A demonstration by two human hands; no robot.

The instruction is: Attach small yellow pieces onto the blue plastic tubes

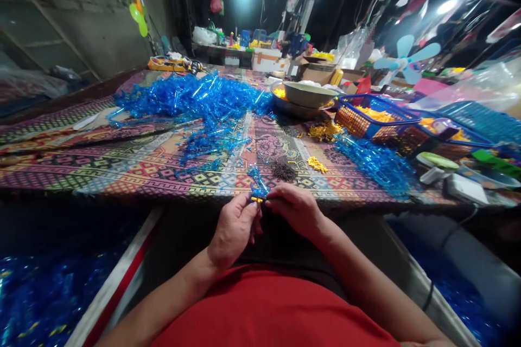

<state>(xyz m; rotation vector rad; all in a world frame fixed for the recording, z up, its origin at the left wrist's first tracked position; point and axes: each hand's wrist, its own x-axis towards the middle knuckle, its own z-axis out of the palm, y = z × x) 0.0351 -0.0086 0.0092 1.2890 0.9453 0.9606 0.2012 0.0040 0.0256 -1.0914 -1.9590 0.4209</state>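
Observation:
At the table's front edge my left hand [235, 225] pinches a clear blue plastic piece [259, 187] with a small yellow part [256, 199] on it. My right hand [296, 207] meets it from the other side, its fingers closed at a small dark part by the blue piece; the fingertips partly cover what they grip. Just beyond my hands lie a small heap of dark little parts [284, 170] and a few yellow pieces [317, 165]. Loose blue plastic pieces [215, 143] are scattered farther to the left.
A large blue plastic pile [191, 95] covers the back of the patterned cloth [134, 157]. To the right stand stacked metal bowls [309, 95], a blue basket [368, 127] of yellow pieces, more blue pieces [374, 162], a white box [466, 188] with a cable and a fan [407, 59].

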